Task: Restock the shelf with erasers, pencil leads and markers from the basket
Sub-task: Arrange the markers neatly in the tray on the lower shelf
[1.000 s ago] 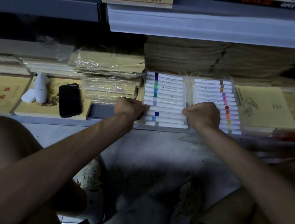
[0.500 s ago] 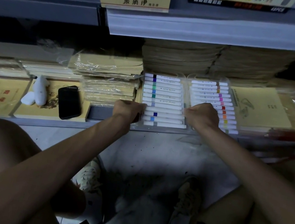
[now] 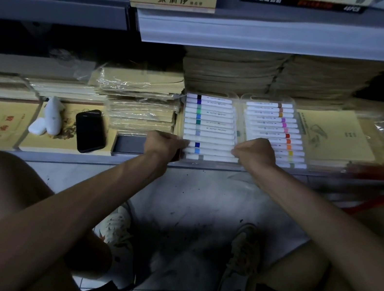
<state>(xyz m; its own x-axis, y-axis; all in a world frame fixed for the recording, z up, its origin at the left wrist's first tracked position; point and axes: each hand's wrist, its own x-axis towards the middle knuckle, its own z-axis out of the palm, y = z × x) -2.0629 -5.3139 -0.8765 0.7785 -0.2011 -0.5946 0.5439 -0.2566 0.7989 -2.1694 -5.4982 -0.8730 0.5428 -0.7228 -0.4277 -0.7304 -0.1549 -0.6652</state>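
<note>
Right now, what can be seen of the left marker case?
The left marker case is a clear plastic box lying on the bottom shelf, holding a row of white markers with blue, green and dark bands. A handle slot shows at its far end. It sits beside a second case. The left hand grips its near left corner, the right hand its near right edge.

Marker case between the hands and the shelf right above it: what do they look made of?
The marker case: clear rigid plastic, glossy; markers show through and its rim catches light. The upper shelf: probably painted sheet metal, matte grey, thin folded front lip; paint hides the base, so unconfirmed.
</note>
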